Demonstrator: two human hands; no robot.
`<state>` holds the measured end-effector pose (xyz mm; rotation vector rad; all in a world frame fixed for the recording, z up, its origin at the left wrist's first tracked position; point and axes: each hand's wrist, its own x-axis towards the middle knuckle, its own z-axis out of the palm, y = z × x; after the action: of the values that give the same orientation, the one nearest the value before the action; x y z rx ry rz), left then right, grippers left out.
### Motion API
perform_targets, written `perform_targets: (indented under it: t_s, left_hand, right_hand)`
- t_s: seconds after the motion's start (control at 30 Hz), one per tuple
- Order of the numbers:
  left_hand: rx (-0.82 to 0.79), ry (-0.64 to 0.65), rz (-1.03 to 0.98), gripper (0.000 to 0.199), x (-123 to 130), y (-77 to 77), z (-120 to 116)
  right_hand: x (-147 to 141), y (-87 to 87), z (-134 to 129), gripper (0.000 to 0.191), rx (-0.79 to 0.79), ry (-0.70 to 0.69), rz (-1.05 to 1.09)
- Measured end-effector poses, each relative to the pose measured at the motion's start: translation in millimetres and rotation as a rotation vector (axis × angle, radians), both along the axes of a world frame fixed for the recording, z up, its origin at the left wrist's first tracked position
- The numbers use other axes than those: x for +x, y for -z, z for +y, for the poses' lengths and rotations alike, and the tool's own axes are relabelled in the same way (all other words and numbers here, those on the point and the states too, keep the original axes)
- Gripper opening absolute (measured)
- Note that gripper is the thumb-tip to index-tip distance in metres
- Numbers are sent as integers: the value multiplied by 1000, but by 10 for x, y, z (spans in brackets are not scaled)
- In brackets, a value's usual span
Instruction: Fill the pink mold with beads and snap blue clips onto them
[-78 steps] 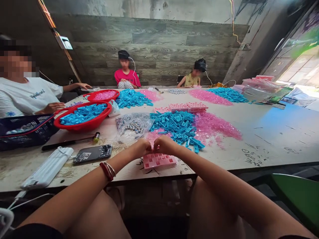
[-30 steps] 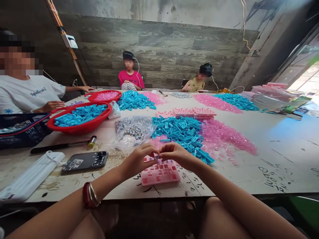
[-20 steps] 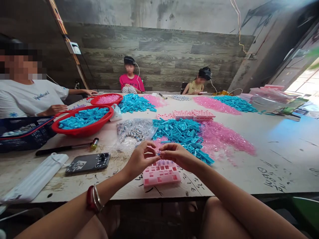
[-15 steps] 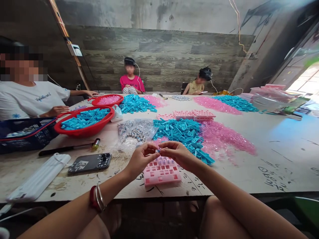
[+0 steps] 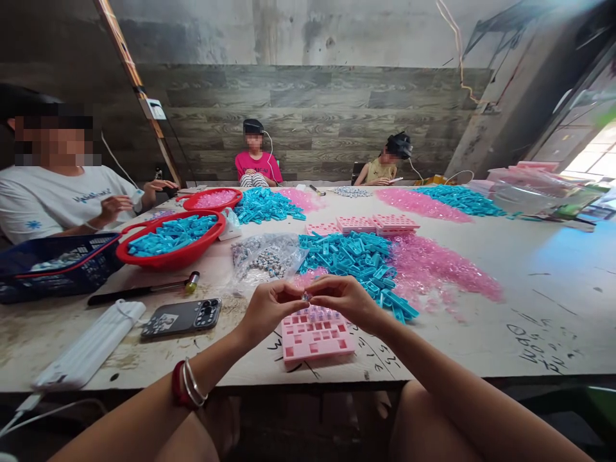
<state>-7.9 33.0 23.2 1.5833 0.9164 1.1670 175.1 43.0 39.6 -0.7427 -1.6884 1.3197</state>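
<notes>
My left hand (image 5: 272, 308) and my right hand (image 5: 349, 300) meet fingertip to fingertip, both pinching one small shiny piece (image 5: 307, 296). It is too small to name more exactly. Just below them lies a pink tray (image 5: 315, 350) with square slots. Its far rows hold small clear pieces (image 5: 320, 313), partly covered by my fingers. Behind my hands are a heap of blue plastic parts (image 5: 349, 253), a spread of clear pink pieces (image 5: 440, 266) and an open plastic bag of small metallic bits (image 5: 267, 260).
Left are a phone (image 5: 181, 319), a white power bank (image 5: 91, 346), a hammer (image 5: 144, 289), a navy basket (image 5: 58, 269) and a red basin (image 5: 168, 258) of blue parts. More pink trays (image 5: 356, 224) lie behind the heap. Three people sit around the table.
The view has shifted slightly. My hands stay together, and the small piece shows more clearly between the fingertips. The person at left has lifted both hands from the table.
</notes>
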Motion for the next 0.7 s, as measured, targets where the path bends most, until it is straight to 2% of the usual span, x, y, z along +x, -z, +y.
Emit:
perform_targets:
  t_s: [0.23, 0.53, 0.7]
  left_hand:
    - [254, -5, 69, 18, -36, -5, -12]
    - [382, -56, 51, 16, -22, -59, -57]
    - [439, -45, 113, 14, -50, -123, -107]
  right_hand:
    - [1, 16, -23, 19, -91, 45, 20]
    - [-7, 23, -93, 18, -79, 71, 102]
    - [1, -8, -116, 14, -18, 14, 120]
